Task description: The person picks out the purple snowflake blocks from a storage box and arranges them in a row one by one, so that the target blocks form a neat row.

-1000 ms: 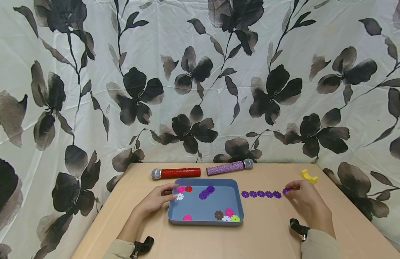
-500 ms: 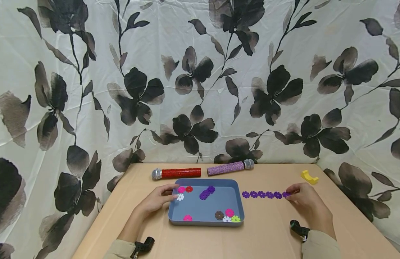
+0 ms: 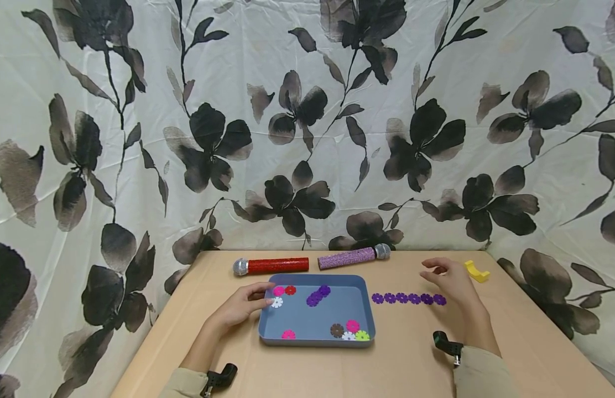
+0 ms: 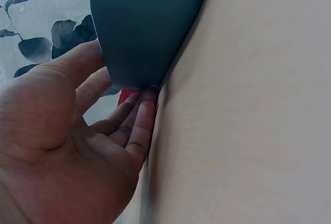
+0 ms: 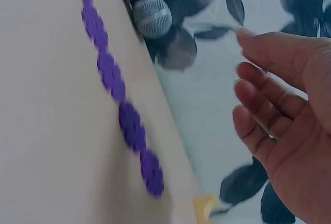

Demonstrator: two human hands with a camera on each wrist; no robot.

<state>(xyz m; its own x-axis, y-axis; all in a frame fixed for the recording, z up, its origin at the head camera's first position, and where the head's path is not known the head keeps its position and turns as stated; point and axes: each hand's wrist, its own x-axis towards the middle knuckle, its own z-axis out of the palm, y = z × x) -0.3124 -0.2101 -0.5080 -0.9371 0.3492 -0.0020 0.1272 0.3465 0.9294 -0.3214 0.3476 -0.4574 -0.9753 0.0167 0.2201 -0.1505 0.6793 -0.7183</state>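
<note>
My left hand (image 3: 240,308) is resting, fingers relaxed, against the blue-grey plastic tray (image 3: 364,309) at its 9 o'clock wall. My right hand (image 3: 449,279) is hovering open, holding nothing, at 12 o'clock above the row of purple flower-shaped discs (image 3: 408,298) on the tan table (image 3: 412,359).

Right hand (image 3: 449,279) now off the purple flower row (image 3: 408,298), lifted, fingers loose

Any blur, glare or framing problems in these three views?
Head view: sharp, evenly lit, no glare. Left wrist view: tray very close, soft and dark, with the left hand filling the corner. Right wrist view: purple chain smeared by blur, right hand soft too.
</note>
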